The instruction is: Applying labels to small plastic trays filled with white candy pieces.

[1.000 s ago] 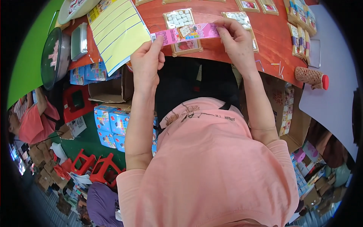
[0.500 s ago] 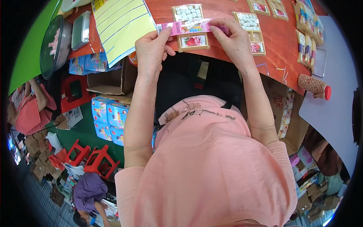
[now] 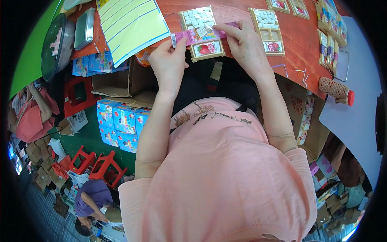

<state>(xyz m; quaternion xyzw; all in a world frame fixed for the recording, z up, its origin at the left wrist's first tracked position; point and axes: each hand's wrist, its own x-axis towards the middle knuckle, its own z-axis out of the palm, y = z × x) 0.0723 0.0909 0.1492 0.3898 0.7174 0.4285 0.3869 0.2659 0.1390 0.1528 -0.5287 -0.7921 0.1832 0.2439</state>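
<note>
From the head camera, both hands work at the near edge of the red-brown wooden worktop. The left hand pinches the left end of a long pink printed paper strip between thumb and forefinger, the other fingers curled loosely under. The right hand grips the strip's right end the same way, thumb and first finger closed on it, knuckles turned up. The strip hangs stretched between them just above a tan cardboard tray with a clear blister of small white blocks and a strawberry picture, which lies at the near edge, between the hands. Whether the strip touches the tray or floats a little over it is hard to tell at this angle.

To lay the strip well, I judge it should be kept taut and level, squared with the tray's edges before either pinch lets go, so that it does not land crooked.

Both forearms rise from the lower part of the picture, elbows bent and close to the pink shirt, wrists slightly cocked inward towards each other.

A second tray of the same kind lies just to the right of the first, and more stand along the far right edge. A large yellow ruled sheet with a blue border overhangs the left near edge. A knitted brown bottle with a red cap lies at the right corner.
</note>
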